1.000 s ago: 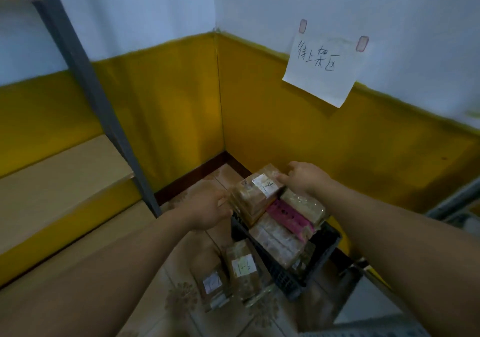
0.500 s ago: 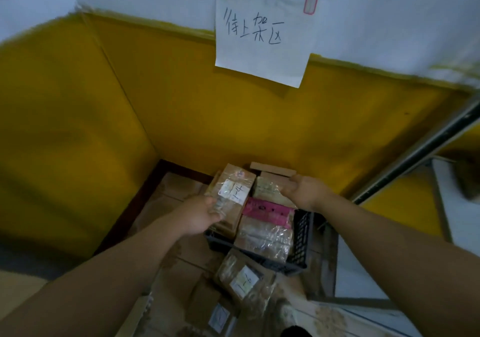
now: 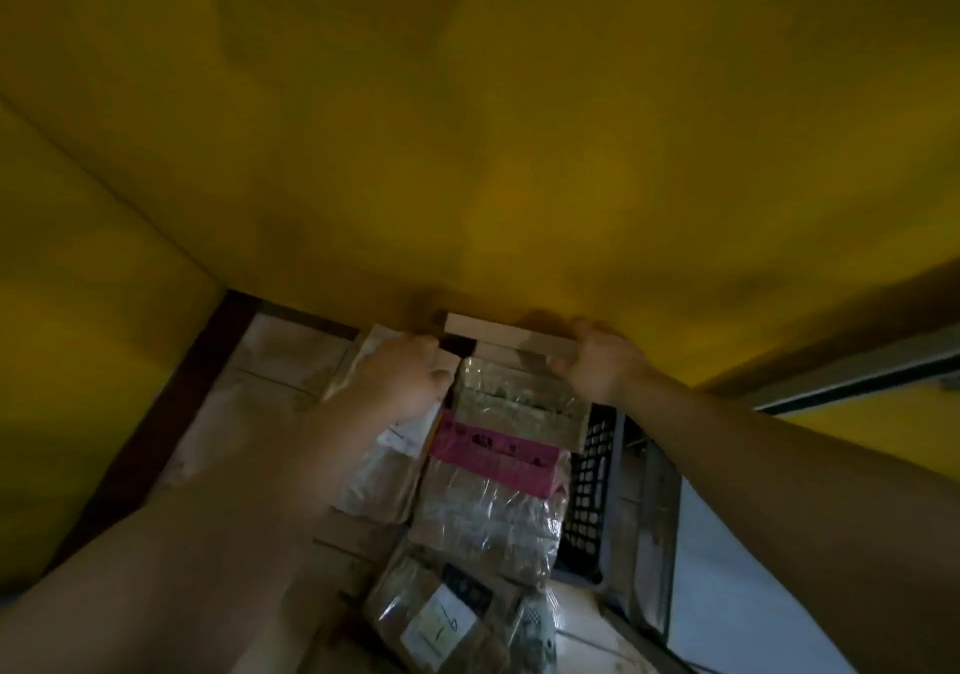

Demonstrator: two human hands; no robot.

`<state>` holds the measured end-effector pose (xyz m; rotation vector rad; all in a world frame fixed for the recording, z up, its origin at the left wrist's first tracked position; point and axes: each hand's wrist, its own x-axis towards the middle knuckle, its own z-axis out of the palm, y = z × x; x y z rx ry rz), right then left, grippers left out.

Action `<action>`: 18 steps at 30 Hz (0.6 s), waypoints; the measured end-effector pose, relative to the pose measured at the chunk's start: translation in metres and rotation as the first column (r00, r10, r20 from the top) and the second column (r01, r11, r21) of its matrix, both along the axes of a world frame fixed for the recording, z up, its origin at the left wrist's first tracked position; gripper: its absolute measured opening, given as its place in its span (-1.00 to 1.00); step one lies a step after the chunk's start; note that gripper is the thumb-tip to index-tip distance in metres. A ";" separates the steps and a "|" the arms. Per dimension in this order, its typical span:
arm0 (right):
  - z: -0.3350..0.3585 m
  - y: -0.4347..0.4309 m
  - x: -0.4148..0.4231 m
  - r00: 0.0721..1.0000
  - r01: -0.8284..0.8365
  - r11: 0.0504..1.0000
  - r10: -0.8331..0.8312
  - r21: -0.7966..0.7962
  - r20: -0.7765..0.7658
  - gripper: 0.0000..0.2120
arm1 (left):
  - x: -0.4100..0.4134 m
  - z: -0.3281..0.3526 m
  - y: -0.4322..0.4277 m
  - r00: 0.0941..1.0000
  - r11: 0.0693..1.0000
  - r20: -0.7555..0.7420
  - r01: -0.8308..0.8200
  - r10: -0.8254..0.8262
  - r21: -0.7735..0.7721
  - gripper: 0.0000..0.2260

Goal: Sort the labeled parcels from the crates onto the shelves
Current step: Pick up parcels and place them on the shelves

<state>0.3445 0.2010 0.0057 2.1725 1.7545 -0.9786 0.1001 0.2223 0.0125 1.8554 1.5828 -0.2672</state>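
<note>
My right hand (image 3: 597,361) has its fingers (image 3: 587,329) curled round the end of the flat box (image 3: 498,333) at the far side of the crate (image 3: 592,471), vs the yellow wall (image 3: 519,154); my left hand (image 3: 400,377) lies on the labelled parcel (image 3: 395,465) at the crate's left side, fingers hidden behind my knuckles, so can't tell if they grip. Best, I reckon: get the left under the box's other end, lift level w/ both hands clear of the slippery wrapped packs (image 3: 488,517), & read its label before heading to the shelves. Pic's dark & blurry: no label visible on the box, shelves out of view, crate mostly buried.
</note>
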 end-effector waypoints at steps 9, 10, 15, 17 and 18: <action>-0.099 0.022 0.009 0.992 -0.117 0.983 0.109 0.144 0.060 -0.47 | 0.017 -0.111 0.039 0.988 0.999 -0.157 0.005 0.002 0.041 -0.51; -0.102 0.022 0.010 0.993 -0.114 0.980 0.105 0.164 0.059 -0.49 | 0.018 -0.112 0.038 0.984 0.998 -0.176 0.018 -0.008 0.052 -0.48; -0.089 0.014 0.006 0.999 -0.026 0.967 0.033 0.254 -0.023 -0.56 | 0.018 -0.105 0.042 0.995 0.998 -0.075 -0.059 0.061 0.032 -0.43; -0.075 0.008 0.002 0.996 0.018 0.946 0.013 0.324 -0.094 -0.56 | 0.020 -0.092 0.044 0.978 0.983 0.106 -0.183 0.179 0.027 -0.47; -0.068 0.005 0.000 0.992 0.038 0.932 0.010 0.361 -0.129 -0.56 | 0.021 -0.085 0.044 0.939 0.958 0.210 -0.285 0.274 0.024 -0.49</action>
